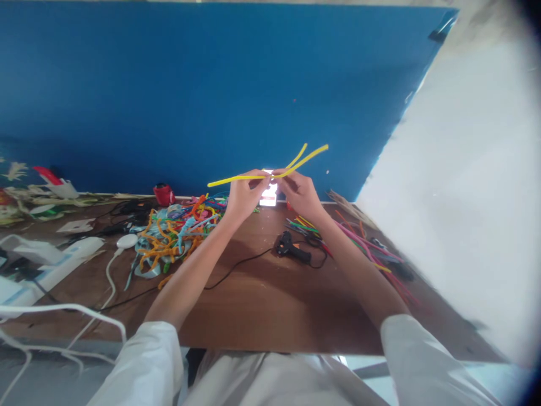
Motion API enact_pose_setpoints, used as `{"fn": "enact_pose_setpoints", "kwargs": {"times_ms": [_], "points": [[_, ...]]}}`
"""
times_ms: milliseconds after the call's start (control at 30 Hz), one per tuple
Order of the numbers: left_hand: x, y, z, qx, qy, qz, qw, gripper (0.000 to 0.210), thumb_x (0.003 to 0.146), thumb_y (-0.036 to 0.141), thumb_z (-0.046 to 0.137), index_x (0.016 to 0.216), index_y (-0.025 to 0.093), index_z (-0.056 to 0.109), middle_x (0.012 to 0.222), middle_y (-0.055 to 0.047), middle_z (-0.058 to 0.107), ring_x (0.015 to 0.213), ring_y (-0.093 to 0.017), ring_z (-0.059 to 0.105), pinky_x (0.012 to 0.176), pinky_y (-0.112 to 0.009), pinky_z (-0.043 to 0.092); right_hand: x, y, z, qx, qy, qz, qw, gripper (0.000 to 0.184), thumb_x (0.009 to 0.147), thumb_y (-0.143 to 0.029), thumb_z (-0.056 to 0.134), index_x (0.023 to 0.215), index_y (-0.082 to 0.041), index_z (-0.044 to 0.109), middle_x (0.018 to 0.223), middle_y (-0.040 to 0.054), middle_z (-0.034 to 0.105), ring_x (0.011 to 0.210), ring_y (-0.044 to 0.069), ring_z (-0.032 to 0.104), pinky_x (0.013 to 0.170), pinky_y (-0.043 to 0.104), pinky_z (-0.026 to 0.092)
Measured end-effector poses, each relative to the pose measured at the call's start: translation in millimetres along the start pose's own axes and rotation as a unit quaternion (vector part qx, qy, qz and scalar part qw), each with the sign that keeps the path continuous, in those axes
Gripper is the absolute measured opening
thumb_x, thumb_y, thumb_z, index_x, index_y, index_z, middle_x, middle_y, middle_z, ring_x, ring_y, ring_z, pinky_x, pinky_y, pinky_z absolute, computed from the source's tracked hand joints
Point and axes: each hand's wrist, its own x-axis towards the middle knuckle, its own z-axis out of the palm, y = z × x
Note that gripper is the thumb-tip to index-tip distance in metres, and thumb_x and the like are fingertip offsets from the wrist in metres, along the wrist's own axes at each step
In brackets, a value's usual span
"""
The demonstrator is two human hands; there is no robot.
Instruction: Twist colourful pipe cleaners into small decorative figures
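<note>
Yellow pipe cleaners [308,157] are held up in front of me, above the far part of the table. My left hand [248,194] pinches them near the middle, with one yellow end sticking out to the left. Close beside it, my right hand [299,190] pinches them too, and two yellow ends slant up and to the right. The fingertips nearly meet, so the exact join between the strands is hidden. Behind the hands a lit phone [269,194] stands against the blue panel.
A black glue gun [291,248] lies on the brown table [262,316], its cord running left. Tangled coloured pipe cleaners [169,237] heap at left; straight ones [363,242] lie at right. A white power strip [63,268], cables and a red container [164,194] are further left.
</note>
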Motion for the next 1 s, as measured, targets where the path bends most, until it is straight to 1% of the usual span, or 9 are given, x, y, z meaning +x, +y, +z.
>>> {"fn": "enact_pose_setpoints", "kwargs": {"times_ms": [133, 233, 300, 400, 567, 700, 833, 900, 1000], "points": [[1.9, -9.0, -1.7, 0.036, 0.001, 0.029, 0.999, 0.025, 0.087, 0.041, 0.066, 0.092, 0.018, 0.076, 0.087, -0.007, 0.075, 0.079, -0.018, 0.069, 0.064, -0.026, 0.054, 0.8, 3.7, -0.6, -0.015, -0.003, -0.012, 1.000, 0.033, 0.093, -0.046, 0.058, 0.107, -0.021, 0.073, 0.112, 0.0096, 0.074, 0.084, 0.018, 0.069, 0.075, 0.032, 0.055], [3.2, -13.1, -3.1, 0.069, 0.002, 0.033, 0.997, 0.034, 0.091, 0.046, 0.061, 0.091, 0.016, 0.076, 0.088, -0.009, 0.075, 0.076, -0.018, 0.069, 0.066, -0.027, 0.054, 1.7, 2.9, -4.5, -0.046, -0.015, -0.049, 0.998, 0.029, 0.093, -0.042, 0.059, 0.110, -0.023, 0.073, 0.112, 0.0090, 0.074, 0.097, 0.019, 0.068, 0.082, 0.033, 0.053], [3.2, -11.0, -3.6, 0.095, 0.009, 0.030, 0.995, 0.039, 0.093, 0.048, 0.057, 0.088, 0.014, 0.075, 0.089, -0.010, 0.075, 0.074, -0.018, 0.069, 0.067, -0.027, 0.053, 2.4, 2.6, -7.6, -0.062, -0.034, -0.067, 0.995, 0.028, 0.094, -0.037, 0.060, 0.116, -0.024, 0.071, 0.113, 0.0076, 0.074, 0.093, 0.017, 0.067, 0.081, 0.031, 0.052], [2.0, -3.9, -3.8, 0.142, 0.011, 0.026, 0.989, 0.043, 0.098, 0.047, 0.047, 0.084, 0.014, 0.071, 0.087, -0.009, 0.073, 0.076, -0.017, 0.067, 0.070, -0.027, 0.052, 3.0, 3.3, -10.9, -0.053, -0.065, -0.076, 0.994, 0.029, 0.094, -0.035, 0.061, 0.119, -0.024, 0.070, 0.113, 0.0062, 0.073, 0.085, 0.015, 0.066, 0.071, 0.028, 0.050], [0.0, 2.9, -4.2, 0.231, 0.012, 0.050, 0.972, 0.039, 0.101, 0.041, 0.041, 0.081, 0.016, 0.064, 0.086, -0.007, 0.071, 0.075, -0.015, 0.063, 0.070, -0.027, 0.047, 2.2, 5.0, -11.6, -0.042, -0.083, -0.112, 0.989, 0.031, 0.093, -0.037, 0.063, 0.120, -0.023, 0.071, 0.109, 0.0068, 0.073, 0.088, 0.016, 0.066, 0.071, 0.027, 0.050], [0.1, 3.2, -3.6, 0.254, 0.020, 0.039, 0.966, 0.037, 0.101, 0.038, 0.040, 0.081, 0.017, 0.061, 0.081, -0.006, 0.068, 0.073, -0.015, 0.061, 0.068, -0.028, 0.044, 0.3, 4.7, -10.6, -0.094, -0.111, -0.104, 0.984, 0.039, 0.093, -0.036, 0.062, 0.130, -0.026, 0.065, 0.126, 0.0074, 0.068, 0.095, 0.018, 0.065, 0.071, 0.028, 0.052], [0.1, 1.0, -1.6, 0.238, 0.017, 0.014, 0.971, 0.034, 0.101, 0.034, 0.039, 0.083, 0.016, 0.062, 0.079, -0.007, 0.068, 0.072, -0.016, 0.062, 0.068, -0.028, 0.045, -1.4, 3.0, -7.5, -0.147, -0.083, -0.104, 0.980, 0.040, 0.091, -0.035, 0.064, 0.130, -0.027, 0.065, 0.129, 0.0072, 0.067, 0.108, 0.021, 0.064, 0.083, 0.032, 0.053], [-0.2, -1.1, -0.6, 0.228, 0.014, 0.012, 0.974, 0.033, 0.101, 0.033, 0.040, 0.083, 0.015, 0.062, 0.079, -0.007, 0.068, 0.073, -0.016, 0.062, 0.070, -0.029, 0.046, -1.7, 2.7, -5.9, -0.147, -0.061, -0.107, 0.981, 0.038, 0.090, -0.035, 0.066, 0.127, -0.027, 0.067, 0.126, 0.0072, 0.069, 0.109, 0.022, 0.065, 0.088, 0.035, 0.053], [-0.6, -4.3, 1.4, 0.208, 0.006, 0.014, 0.978, 0.031, 0.100, 0.031, 0.039, 0.085, 0.016, 0.062, 0.080, -0.007, 0.069, 0.075, -0.016, 0.063, 0.071, -0.028, 0.047, -1.1, 5.4, -5.2, -0.127, -0.042, -0.119, 0.984, 0.028, 0.093, -0.034, 0.063, 0.118, -0.026, 0.071, 0.121, 0.0074, 0.072, 0.109, 0.022, 0.066, 0.095, 0.037, 0.052]]}}
